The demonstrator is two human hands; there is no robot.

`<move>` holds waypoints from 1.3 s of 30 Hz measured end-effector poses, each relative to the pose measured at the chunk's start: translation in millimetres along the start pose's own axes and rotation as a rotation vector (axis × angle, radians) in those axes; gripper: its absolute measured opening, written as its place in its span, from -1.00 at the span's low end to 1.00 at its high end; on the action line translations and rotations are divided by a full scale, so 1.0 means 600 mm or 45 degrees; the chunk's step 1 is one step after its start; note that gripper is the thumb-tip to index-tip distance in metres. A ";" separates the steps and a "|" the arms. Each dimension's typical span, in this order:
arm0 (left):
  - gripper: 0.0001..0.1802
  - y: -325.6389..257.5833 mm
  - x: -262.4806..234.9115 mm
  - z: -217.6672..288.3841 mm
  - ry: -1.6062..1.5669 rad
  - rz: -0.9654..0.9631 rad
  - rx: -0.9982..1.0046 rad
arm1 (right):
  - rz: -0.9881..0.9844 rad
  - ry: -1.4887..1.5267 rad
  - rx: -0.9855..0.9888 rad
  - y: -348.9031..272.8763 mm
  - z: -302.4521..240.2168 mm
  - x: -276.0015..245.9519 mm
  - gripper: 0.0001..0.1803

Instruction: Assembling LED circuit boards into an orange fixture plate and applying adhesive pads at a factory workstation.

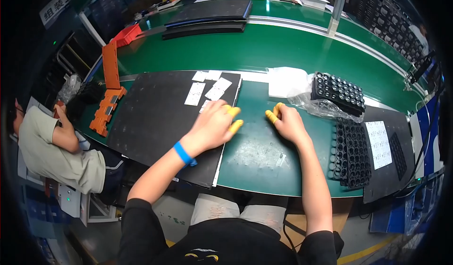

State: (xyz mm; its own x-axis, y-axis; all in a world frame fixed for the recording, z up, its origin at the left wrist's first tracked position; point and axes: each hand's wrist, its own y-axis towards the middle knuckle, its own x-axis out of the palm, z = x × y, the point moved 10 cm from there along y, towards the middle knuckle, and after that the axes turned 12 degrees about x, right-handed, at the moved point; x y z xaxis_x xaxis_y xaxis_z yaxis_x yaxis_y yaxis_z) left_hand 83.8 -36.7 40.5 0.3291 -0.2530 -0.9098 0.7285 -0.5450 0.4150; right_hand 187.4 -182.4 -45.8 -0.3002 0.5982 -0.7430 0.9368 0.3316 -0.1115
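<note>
My left hand [213, 125] hangs over the right edge of a large black mat [151, 109], with a blue band [184, 153] round the wrist. Its thumb and a fingertip wear yellow finger cots and stand apart, with nothing visible between them. Several white printed cards [195, 94] lie on the mat just beyond that hand. Over the green table [257, 154], my right hand [289, 122] has its yellow-capped thumb and finger curled close together. Whatever they may pinch is hidden or too small to make out.
Black trays with round pockets [337, 90] [351, 154] stand at the right, beside clear plastic film [309, 105] and a white foam sheet [287, 82]. A white sheet [379, 144] lies farther right. Orange fixtures [106, 111] and a seated person [61, 142] are at the left. Black boards [207, 17] are stacked at the back.
</note>
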 end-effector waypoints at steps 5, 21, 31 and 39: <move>-0.71 0.119 0.120 0.022 -0.146 -0.258 -0.014 | 0.423 0.117 -0.105 0.014 0.020 -0.061 -0.57; -0.78 0.162 0.214 -0.029 -0.545 -0.083 -0.361 | 0.401 0.491 -0.014 0.023 0.053 -0.047 -0.86; -0.80 0.176 0.213 -0.041 -0.565 -0.029 -0.315 | 0.435 0.568 -0.071 0.033 0.041 -0.064 -0.73; -0.82 0.168 0.213 -0.038 -0.548 -0.028 -0.346 | 0.398 0.484 -0.020 0.035 0.045 -0.058 -0.85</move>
State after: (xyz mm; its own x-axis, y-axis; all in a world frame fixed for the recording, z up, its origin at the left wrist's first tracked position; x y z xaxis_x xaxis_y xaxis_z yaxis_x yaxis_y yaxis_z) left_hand 213.0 -105.8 -34.2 0.0760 -0.5814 -0.8100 0.8811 -0.3411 0.3275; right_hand 222.1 -215.9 -39.8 -0.0524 0.8939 -0.4452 0.9906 0.1029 0.0900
